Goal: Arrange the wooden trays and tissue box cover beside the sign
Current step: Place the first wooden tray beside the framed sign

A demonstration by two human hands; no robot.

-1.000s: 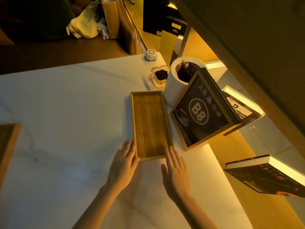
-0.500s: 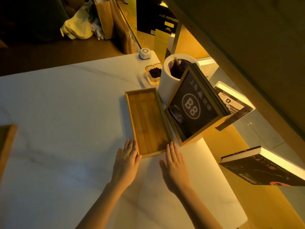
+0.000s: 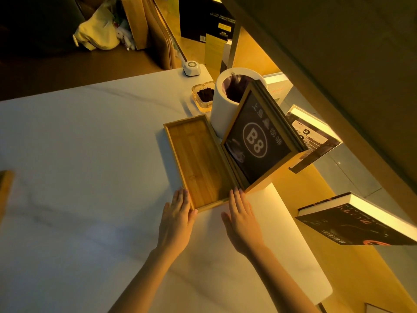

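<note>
pale marble table (image 3: 79,154), dim amber room

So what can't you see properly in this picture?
All in the head view:
- Wooden piece at the left: cut off by the picture's edge, so tray or tissue box cover is unclear.
- Wooden tray: its right rim is hidden behind the B8 sign.
- White cylinder: partly hidden by the sign; dark contents unclear.
</note>
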